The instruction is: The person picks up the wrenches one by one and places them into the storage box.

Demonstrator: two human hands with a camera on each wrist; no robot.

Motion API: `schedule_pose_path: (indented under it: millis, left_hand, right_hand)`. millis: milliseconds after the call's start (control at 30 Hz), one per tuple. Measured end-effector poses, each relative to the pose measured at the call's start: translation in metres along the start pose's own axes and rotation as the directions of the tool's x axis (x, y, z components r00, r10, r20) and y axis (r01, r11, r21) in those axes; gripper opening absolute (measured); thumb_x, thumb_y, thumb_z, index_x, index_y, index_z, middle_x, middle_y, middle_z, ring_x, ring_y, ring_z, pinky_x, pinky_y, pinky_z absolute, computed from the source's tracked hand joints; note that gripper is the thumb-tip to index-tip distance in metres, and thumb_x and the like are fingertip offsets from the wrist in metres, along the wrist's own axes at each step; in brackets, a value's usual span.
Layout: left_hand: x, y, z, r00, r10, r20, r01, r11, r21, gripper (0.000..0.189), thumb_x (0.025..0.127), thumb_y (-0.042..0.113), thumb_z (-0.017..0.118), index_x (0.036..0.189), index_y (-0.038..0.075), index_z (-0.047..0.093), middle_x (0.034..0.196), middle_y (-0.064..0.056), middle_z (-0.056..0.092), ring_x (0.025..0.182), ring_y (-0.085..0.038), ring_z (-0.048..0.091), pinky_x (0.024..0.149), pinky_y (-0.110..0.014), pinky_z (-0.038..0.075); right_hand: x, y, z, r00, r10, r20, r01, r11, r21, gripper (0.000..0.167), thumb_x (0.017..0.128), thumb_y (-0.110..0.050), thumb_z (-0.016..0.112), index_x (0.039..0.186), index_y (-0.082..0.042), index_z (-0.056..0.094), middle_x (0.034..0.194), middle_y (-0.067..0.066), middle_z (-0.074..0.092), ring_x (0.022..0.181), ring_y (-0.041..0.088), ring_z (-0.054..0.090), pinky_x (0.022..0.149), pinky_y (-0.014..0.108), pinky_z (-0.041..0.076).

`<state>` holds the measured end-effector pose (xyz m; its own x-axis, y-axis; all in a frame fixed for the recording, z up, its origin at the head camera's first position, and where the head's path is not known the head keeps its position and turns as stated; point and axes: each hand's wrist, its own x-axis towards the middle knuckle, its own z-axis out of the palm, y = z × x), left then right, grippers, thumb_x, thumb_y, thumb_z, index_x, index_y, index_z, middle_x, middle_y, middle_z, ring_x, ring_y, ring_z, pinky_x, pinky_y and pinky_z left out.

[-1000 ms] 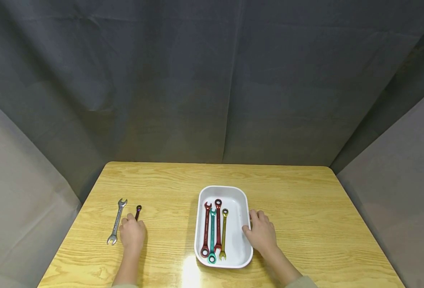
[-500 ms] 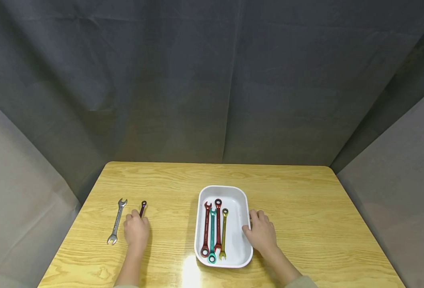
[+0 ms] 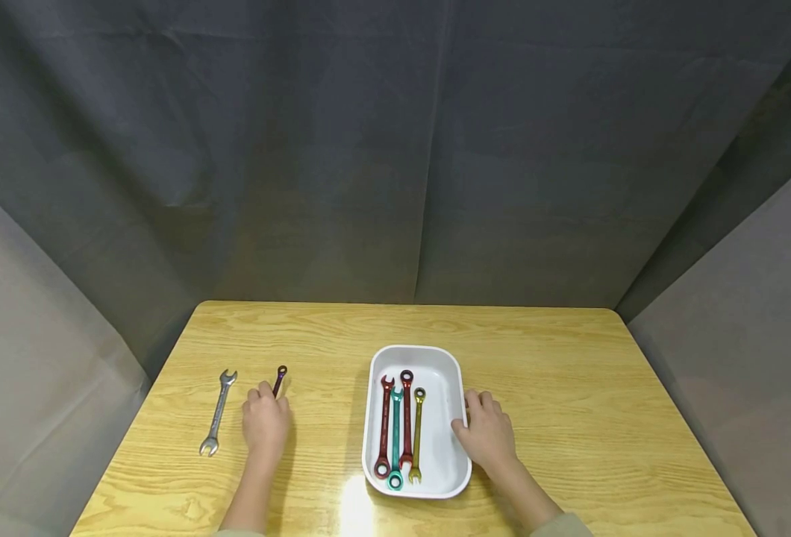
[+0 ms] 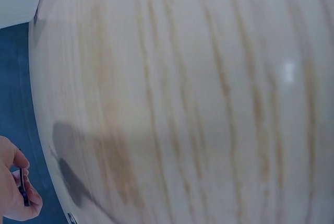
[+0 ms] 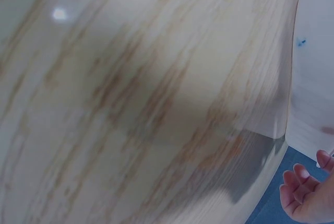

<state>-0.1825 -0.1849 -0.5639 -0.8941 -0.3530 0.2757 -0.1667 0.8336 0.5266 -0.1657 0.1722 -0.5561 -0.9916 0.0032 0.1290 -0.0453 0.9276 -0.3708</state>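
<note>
My left hand (image 3: 266,424) holds a dark purple ratcheting combination wrench (image 3: 281,374) over the table's left half, its ring end poking out past the fingers. The left wrist view shows that wrench (image 4: 24,195) pinched between thumb and fingers. A white tray (image 3: 444,425) stands near the middle. Inside it, a red wrench (image 3: 385,425), a teal wrench (image 3: 396,436), a second red wrench (image 3: 407,418) and a gold wrench (image 3: 419,432) lie side by side. My right hand (image 3: 489,436) grips the tray's right rim, thumb over the edge and fingers along the outside.
Left of my left hand, a silver open-end wrench (image 3: 218,414) lies on the wood-grain table (image 3: 583,388). Dark curtains (image 3: 395,186) hang behind the table's far edge, with pale grey panels on both sides.
My left hand has moved right and slightly away from me, carrying the purple wrench away from the silver one. The right hand and the tray have stayed in place.
</note>
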Motion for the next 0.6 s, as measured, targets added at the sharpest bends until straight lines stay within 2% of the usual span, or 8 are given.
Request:
schedule_pose_path:
  millis: [267,600]
  left_hand:
    - [-0.003,0.013,0.000,0.999,0.050,-0.017,-0.050,0.999,0.012,0.021,0.079,0.004,0.056,0.095,-0.009,0.052,0.077,-0.021,0.051,0.063,-0.033,0.050,0.051,-0.041,0.043]
    - [-0.009,0.032,0.003,0.996,0.090,0.023,-0.089,0.996,-0.027,0.022,0.081,0.003,0.055,0.098,-0.010,0.053,0.078,-0.019,0.052,0.062,-0.027,0.050,0.049,-0.034,0.044]
  right_hand:
    - [0.000,-0.001,0.001,1.000,0.004,-0.001,-0.004,1.000,-0.002,0.039,0.074,-0.029,0.059,0.109,-0.011,0.053,0.100,0.012,0.051,0.090,0.029,0.051,0.070,0.044,0.041]
    - [0.000,-0.001,-0.002,1.000,0.009,0.022,-0.009,1.000,-0.002,0.039,0.075,-0.029,0.060,0.109,-0.011,0.052,0.101,0.012,0.051,0.091,0.030,0.051,0.072,0.044,0.041]
